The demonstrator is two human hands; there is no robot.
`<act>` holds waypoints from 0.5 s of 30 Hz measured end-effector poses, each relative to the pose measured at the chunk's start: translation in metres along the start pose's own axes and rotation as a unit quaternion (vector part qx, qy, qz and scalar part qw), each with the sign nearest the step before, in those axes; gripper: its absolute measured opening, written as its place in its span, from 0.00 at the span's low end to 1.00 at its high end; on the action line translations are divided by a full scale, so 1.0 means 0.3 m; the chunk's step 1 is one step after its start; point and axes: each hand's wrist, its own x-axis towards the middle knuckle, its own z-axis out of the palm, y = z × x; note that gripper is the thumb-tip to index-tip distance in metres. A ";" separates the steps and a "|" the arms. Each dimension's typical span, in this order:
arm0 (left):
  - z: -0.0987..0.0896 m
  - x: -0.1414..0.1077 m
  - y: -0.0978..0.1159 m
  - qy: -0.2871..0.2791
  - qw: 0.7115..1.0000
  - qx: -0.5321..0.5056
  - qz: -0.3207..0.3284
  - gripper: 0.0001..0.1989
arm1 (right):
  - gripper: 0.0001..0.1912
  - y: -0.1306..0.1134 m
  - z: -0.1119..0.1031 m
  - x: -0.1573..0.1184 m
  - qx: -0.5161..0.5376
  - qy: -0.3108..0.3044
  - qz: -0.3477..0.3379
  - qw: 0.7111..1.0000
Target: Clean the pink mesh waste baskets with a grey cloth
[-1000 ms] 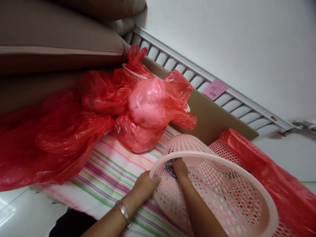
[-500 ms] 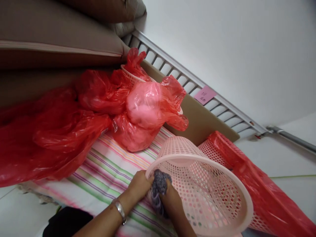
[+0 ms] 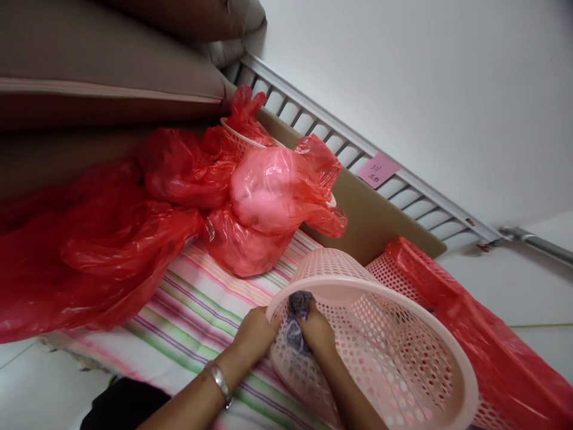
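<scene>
A pink perforated plastic basket [image 3: 380,286] lies tipped on the striped sheet, its wide mouth facing me. My left hand [image 3: 256,331], below a silver bracelet, is closed on the left side of the basket's rim. Inside the mouth, my right hand [image 3: 319,328] grips a bunched dark grey cloth [image 3: 296,334] against the inner left wall. The fingertips of both hands are partly hidden.
Several red plastic bags [image 3: 268,191] sit beyond the basket and to the left. Another pink basket under red plastic [image 3: 487,334] lies at the right. A metal bed rail [image 3: 322,113] with a pink note [image 3: 378,170] runs along the wall. A striped sheet [image 3: 192,322] covers the bed.
My right hand has moved the grey cloth from the basket's rim a little deeper inside. The basket shows slightly further right, while my left hand stays at its rim.
</scene>
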 end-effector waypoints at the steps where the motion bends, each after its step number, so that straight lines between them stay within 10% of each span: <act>1: -0.002 0.001 0.002 0.001 1.000 0.000 -0.001 0.20 | 0.23 -0.002 -0.006 0.040 0.001 0.004 0.010 1.000; 15: 0.007 -0.018 -0.004 -0.032 0.998 -0.045 -0.016 0.13 | 0.25 0.022 -0.005 0.203 0.019 0.008 0.068 0.997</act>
